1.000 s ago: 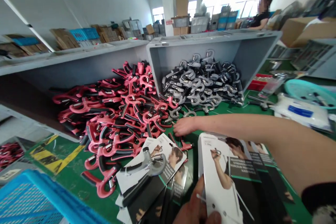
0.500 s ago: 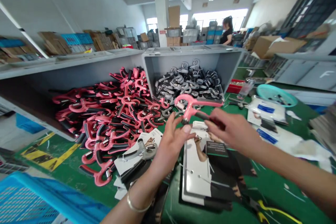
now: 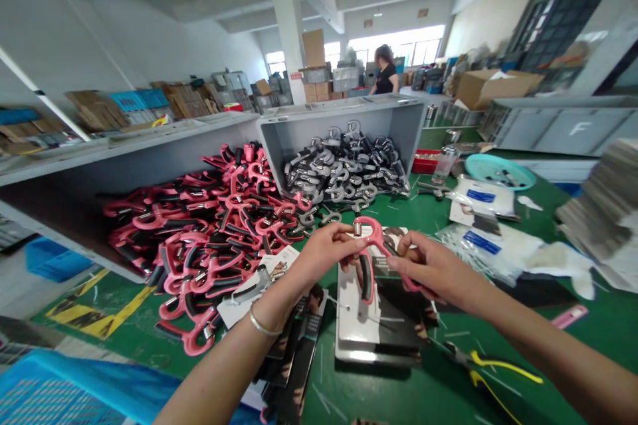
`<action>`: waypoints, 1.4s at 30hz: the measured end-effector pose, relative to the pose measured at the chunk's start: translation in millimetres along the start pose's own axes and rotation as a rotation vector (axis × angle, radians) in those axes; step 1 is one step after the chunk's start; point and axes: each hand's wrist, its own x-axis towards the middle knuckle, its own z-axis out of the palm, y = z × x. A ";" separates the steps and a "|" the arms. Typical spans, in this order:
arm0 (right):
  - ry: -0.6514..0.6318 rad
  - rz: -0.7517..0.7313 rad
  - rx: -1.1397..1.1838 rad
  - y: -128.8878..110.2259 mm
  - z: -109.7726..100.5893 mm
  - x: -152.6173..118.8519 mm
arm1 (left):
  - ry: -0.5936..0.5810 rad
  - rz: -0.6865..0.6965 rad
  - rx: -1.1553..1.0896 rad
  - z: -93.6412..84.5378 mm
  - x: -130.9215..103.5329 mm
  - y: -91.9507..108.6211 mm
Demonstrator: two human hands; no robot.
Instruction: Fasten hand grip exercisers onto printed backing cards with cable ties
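Note:
A pink and black hand grip strengthener (image 3: pixel 377 237) with a metal spring is held between my two hands, its handles pointing down. My left hand (image 3: pixel 335 249) pinches it near the spring end. Around its right handle my right hand (image 3: pixel 423 264) has its fingers closed. Below it lies a stack of printed cards (image 3: pixel 356 332), white and black. To the left, a grey hand grip strengthener (image 3: pixel 254 285) rests on more cards. Partly behind my left forearm are further dark cards (image 3: pixel 310 332).
A grey bin (image 3: pixel 54 169) spills pink grips (image 3: pixel 199 259); another bin (image 3: pixel 343 106) holds grey grips (image 3: pixel 343 169). Yellow-handled pliers (image 3: pixel 478 362), plastic bags with blue labels (image 3: pixel 498 246) and a turquoise dish (image 3: pixel 523 179) are on the right. A blue basket (image 3: pixel 74 378) stands lower left. A person (image 3: pixel 386 73) is in the background.
The pink grip has turned from lying sideways to handles down, and has moved lower over the cards. My view has shifted slightly, and the background person appears further left.

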 end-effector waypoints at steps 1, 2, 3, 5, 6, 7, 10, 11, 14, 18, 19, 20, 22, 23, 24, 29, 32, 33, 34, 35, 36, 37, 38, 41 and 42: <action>0.004 0.037 -0.012 4.6 3.8 -0.5 | 0.027 0.006 0.068 -0.5 3.8 -6.7; 0.014 0.057 -0.048 9.6 7.5 -2.5 | 0.036 0.011 0.138 -0.8 5.3 -13.5; 0.034 0.058 -0.112 14.8 11.0 -5.9 | 0.031 0.016 0.211 -0.9 4.8 -19.6; 0.123 0.038 -0.317 23.8 16.7 -15.9 | 0.035 0.056 0.386 -0.3 -1.0 -27.3; 0.181 0.024 -0.434 26.9 18.9 -21.6 | 0.058 0.100 0.485 0.0 -4.4 -28.5; 0.229 -0.002 -0.534 28.5 20.8 -27.0 | 0.092 0.157 0.582 0.3 -7.1 -28.1; 0.220 -0.197 -0.643 26.0 27.6 -35.7 | 0.142 0.312 0.765 1.0 -4.9 -24.1; 0.180 -0.279 -0.634 23.8 30.6 -35.0 | 0.121 0.330 0.782 1.5 -1.0 -23.9; 0.123 -0.398 -0.594 19.5 40.0 -24.5 | 0.029 0.313 0.761 3.7 12.0 -29.1; 0.192 -0.359 -0.516 21.7 45.4 -8.5 | 0.067 0.241 0.674 4.9 17.6 -38.8; 0.216 -0.343 -0.505 22.2 44.8 -6.0 | 0.081 0.224 0.659 4.4 17.8 -39.9; 0.234 -0.331 -0.500 22.1 43.5 -4.2 | 0.087 0.209 0.647 3.7 18.1 -40.4; 0.245 -0.323 -0.499 19.5 39.5 -2.1 | 0.082 0.187 0.629 2.3 19.4 -39.7; 0.240 -0.320 -0.503 17.1 37.3 -2.2 | 0.080 0.178 0.621 1.7 20.1 -38.7; 0.232 -0.315 -0.508 14.4 35.1 -3.1 | 0.078 0.170 0.613 1.5 20.6 -37.5; 0.157 -0.326 -0.519 8.5 35.1 -19.9 | -0.021 0.217 0.645 5.7 15.8 -32.7; 0.168 -0.321 -0.516 14.7 42.7 -25.4 | -0.035 0.280 0.698 10.0 14.6 -31.9; 0.182 -0.323 -0.509 17.3 44.9 -24.0 | -0.042 0.290 0.707 11.1 15.2 -31.7; 0.196 -0.329 -0.495 19.8 46.5 -21.2 | -0.053 0.299 0.710 12.1 15.9 -31.2; 0.210 -0.337 -0.470 22.1 47.2 -17.1 | -0.061 0.310 0.707 13.0 16.3 -30.6; 0.223 -0.344 -0.436 24.2 47.2 -12.2 | -0.061 0.328 0.697 13.7 16.0 -29.8; 0.239 -0.350 -0.395 26.1 46.5 -7.1 | -0.062 0.347 0.683 14.5 15.0 -29.0; 0.258 -0.350 -0.347 27.9 45.3 -2.1 | -0.064 0.362 0.665 15.3 13.1 -28.2; 0.344 -0.353 -0.196 32.2 42.1 8.3 | -0.054 0.361 0.618 17.9 4.6 -28.5; 0.365 -0.359 -0.161 33.2 41.9 9.8 | -0.040 0.349 0.609 18.8 2.0 -29.8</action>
